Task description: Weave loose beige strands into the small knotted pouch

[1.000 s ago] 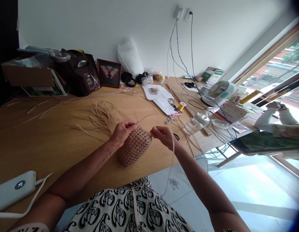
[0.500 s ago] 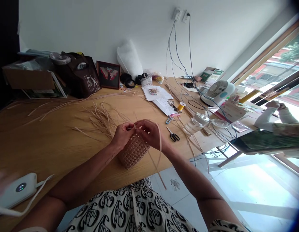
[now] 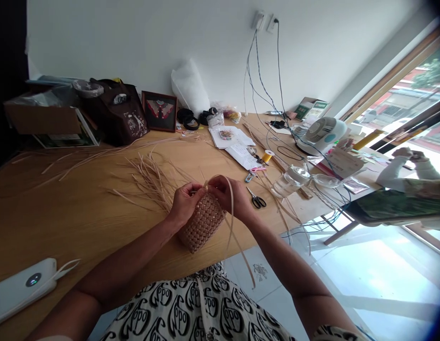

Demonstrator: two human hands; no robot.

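A small woven basket (image 3: 203,221) of tan strips lies on its side near the front edge of the wooden table (image 3: 63,208). My left hand (image 3: 185,203) is closed round its upper rim. My right hand (image 3: 230,196) is closed at the rim too, pinching a long pale weaving strip (image 3: 235,232) that loops over the fingers and hangs down past the table edge. The two hands nearly touch above the basket. Loose strip ends (image 3: 149,177) fan out behind the basket.
Scissors (image 3: 256,199), a yellow thread spool (image 3: 266,156), papers (image 3: 237,144), a glass jar (image 3: 290,180) and a small fan (image 3: 321,135) lie to the right. A white power bank (image 3: 21,290) sits at the front left. Bags and a box stand at the back. Another person's arms (image 3: 401,166) are at the far right.
My right hand moved left from beside the basket to its rim, bringing the long strip with it; the strip now loops over the hand. The left hand kept its hold.
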